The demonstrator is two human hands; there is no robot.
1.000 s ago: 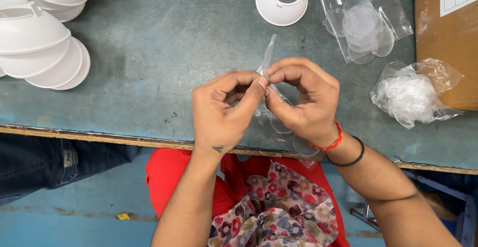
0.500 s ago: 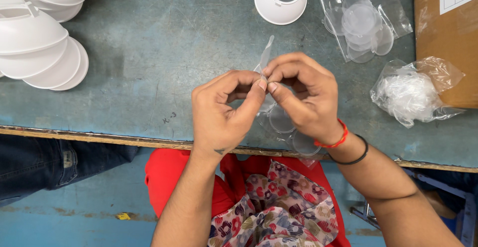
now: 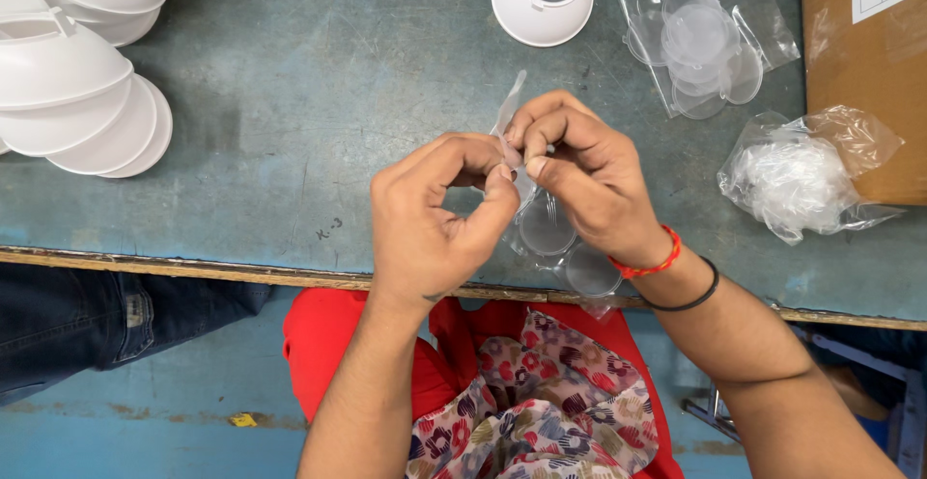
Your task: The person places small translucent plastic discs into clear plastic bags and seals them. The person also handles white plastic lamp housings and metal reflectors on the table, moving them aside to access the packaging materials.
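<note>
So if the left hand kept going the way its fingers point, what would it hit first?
The left hand points up and right, so its fingers would meet the clear bag pinched there and the right hand just behind it. They look already touching.

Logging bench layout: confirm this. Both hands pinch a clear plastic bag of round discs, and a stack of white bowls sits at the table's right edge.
Wrong side. The head view shows both hands, left hand and right hand, pinching the clear plastic bag of discs, but the white bowls sit at the table's left edge.
</note>
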